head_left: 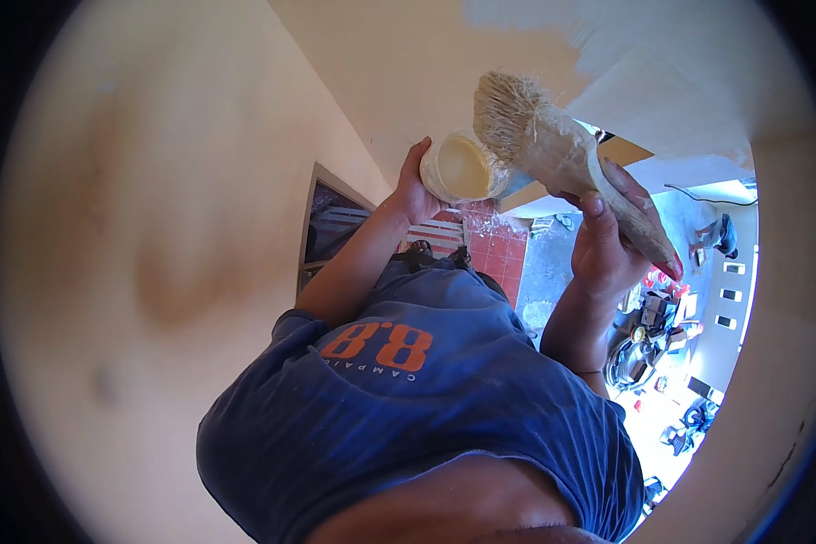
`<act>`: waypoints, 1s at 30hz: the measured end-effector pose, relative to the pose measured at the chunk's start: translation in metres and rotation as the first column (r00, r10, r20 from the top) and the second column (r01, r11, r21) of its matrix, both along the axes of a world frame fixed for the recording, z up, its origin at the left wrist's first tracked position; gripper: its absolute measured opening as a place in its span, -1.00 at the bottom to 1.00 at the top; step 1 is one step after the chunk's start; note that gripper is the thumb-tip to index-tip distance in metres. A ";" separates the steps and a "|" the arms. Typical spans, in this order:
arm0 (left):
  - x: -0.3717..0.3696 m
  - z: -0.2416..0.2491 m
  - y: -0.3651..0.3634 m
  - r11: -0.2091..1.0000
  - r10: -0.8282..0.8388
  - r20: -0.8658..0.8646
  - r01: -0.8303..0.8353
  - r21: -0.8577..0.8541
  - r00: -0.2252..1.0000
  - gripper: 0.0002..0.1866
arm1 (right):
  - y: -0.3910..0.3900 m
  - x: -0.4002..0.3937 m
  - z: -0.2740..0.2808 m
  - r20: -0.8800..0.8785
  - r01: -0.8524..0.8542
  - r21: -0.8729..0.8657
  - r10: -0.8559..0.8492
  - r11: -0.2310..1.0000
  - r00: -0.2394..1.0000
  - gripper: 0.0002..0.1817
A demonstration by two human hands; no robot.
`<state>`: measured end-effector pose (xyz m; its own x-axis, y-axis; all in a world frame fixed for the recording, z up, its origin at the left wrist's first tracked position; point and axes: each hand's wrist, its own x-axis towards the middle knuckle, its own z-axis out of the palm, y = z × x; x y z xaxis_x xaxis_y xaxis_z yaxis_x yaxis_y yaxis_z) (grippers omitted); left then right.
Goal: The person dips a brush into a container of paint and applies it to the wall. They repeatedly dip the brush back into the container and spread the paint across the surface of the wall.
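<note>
The person wears a dark blue, short-sleeved fabric T-shirt (444, 417) with a rounded neckline (480, 452). A large orange "8.8" print (377, 344) marks its chest, beside small pale capital lettering (369, 367) starting "CAMPA". The left hand (414, 192) and right hand (603, 254) are bare.

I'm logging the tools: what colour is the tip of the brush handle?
The handle tip is red, seen best in the head view.
</note>
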<state>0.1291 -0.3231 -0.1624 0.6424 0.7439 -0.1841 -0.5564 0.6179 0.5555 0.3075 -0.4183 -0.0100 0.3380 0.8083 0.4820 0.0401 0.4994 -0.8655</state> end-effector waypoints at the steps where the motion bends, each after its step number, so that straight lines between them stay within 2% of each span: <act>1: -0.001 -0.002 0.000 0.999 -0.017 0.006 0.017 0.028 1.000 -0.21 | 0.000 0.002 0.000 0.027 0.021 0.011 -0.021 1.000 0.999 -0.67; 8: 0.003 -0.006 -0.001 1.000 -0.014 -0.005 0.014 -0.011 1.000 -0.19 | 0.003 0.006 0.007 0.030 0.046 0.088 -0.049 0.995 0.998 -0.67; 14: 0.005 -0.018 0.004 0.998 -0.064 0.021 0.063 0.014 0.998 -0.19 | 0.003 0.009 0.013 0.049 0.081 0.086 -0.086 0.993 0.995 -0.66; 15: 0.004 -0.031 0.008 0.989 -0.136 0.274 0.145 -0.014 0.952 -0.19 | 0.003 0.009 0.013 0.049 0.081 0.087 -0.086 0.993 0.995 -0.66; 16: 0.004 -0.025 0.009 0.973 -0.188 0.510 0.230 -0.020 0.839 -0.19 | 0.004 0.010 0.013 0.041 0.078 0.096 -0.083 0.992 0.996 -0.66; 17: 0.005 -0.019 0.007 0.973 -0.188 0.510 0.230 -0.019 0.839 -0.19 | 0.004 0.010 0.012 0.033 0.075 0.105 -0.079 0.992 0.996 -0.66; 18: 0.006 -0.013 0.003 0.990 -0.124 0.265 0.138 -0.036 0.956 -0.19 | 0.004 0.010 0.011 0.033 0.075 0.105 -0.078 0.992 0.996 -0.66; 19: 0.006 -0.004 0.000 0.999 -0.043 0.001 0.043 -0.028 0.999 -0.20 | 0.004 0.009 0.009 0.006 0.065 0.099 -0.066 0.993 0.998 -0.67; 25: 0.001 -0.014 0.003 0.999 -0.031 0.036 0.031 0.008 0.999 -0.20 | 0.010 -0.002 -0.023 -0.058 -0.049 -0.025 0.047 0.998 0.997 -0.70; 27: -0.004 -0.019 0.005 0.999 -0.044 0.080 0.044 0.003 0.996 -0.20 | 0.012 -0.006 -0.035 -0.158 -0.120 -0.111 0.101 0.987 0.982 -0.71; 29: -0.005 -0.016 0.005 0.998 -0.060 0.120 0.060 0.001 0.991 -0.20 | 0.012 -0.007 -0.047 -0.172 -0.105 -0.090 0.089 0.990 0.981 -0.71; 30: -0.003 -0.013 0.004 1.000 -0.016 0.077 0.018 -0.021 0.997 -0.22 | 0.013 -0.007 -0.051 -0.196 -0.102 -0.076 0.086 0.992 0.977 -0.71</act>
